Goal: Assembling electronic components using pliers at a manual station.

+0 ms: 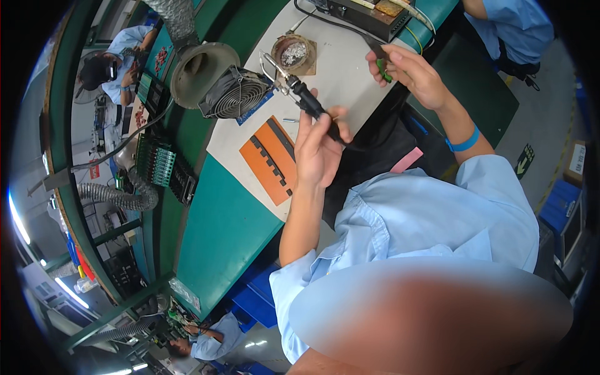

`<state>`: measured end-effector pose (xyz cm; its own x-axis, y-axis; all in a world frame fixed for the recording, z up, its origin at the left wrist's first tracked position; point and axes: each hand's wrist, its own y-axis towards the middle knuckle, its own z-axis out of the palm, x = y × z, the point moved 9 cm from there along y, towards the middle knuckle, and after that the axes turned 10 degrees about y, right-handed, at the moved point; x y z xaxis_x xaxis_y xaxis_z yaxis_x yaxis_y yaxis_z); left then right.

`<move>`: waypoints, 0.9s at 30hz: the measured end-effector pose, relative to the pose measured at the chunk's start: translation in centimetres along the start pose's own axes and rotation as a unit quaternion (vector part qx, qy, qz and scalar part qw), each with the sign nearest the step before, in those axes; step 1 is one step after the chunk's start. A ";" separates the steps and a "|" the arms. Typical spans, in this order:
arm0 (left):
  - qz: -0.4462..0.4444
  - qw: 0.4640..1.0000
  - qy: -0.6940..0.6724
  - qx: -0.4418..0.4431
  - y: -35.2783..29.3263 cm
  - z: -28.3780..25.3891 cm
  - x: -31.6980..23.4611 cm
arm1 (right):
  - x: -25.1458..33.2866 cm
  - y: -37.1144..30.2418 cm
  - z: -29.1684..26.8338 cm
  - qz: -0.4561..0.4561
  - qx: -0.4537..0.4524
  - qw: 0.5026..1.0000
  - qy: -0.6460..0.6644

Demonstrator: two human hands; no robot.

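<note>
My left hand (pixel 320 147) is closed around the black grip of a soldering iron (pixel 307 100), whose metal tip and thin guide tube point up and away, near a round dish (pixel 291 55) holding silvery scraps. My right hand (pixel 412 74) is raised over the table's right edge. Between its fingers is a small tool (pixel 384 67) with green and dark parts; its exact kind is unclear. An orange board (pixel 259 164) with black notched strips lies on the table to the left of my left hand.
A fan (pixel 240 97) stands before a round fume duct (pixel 203 72). A black box-shaped unit with cables (pixel 369 19) sits at the far edge. Racked green circuit boards (pixel 155 164) stand to the left. Other people in blue shirts work nearby.
</note>
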<state>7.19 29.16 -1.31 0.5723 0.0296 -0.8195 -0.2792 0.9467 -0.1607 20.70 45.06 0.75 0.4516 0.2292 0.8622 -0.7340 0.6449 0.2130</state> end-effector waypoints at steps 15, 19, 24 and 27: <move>0.111 0.981 0.121 -0.100 -3.0 -2.9 -1.2 | 0.1 2.7 10.2 -0.076 0.195 0.872 -0.443; 0.162 0.941 0.239 -0.174 -3.6 -2.6 -2.0 | 0.7 2.7 10.8 -0.129 0.195 0.851 -0.470; 0.142 0.917 0.310 -0.207 -3.9 -3.0 -1.5 | 0.8 2.9 10.8 -0.107 0.190 0.850 -0.480; 0.132 0.911 0.330 -0.210 -4.0 -2.9 -1.5 | 0.9 2.8 10.9 -0.089 0.190 0.849 -0.485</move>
<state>5.23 24.44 -1.04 -0.1078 -0.0914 -0.9900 -0.6896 0.7242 0.0082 13.52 39.12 7.16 0.0774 -0.6740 0.7346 -0.8923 0.2818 0.3526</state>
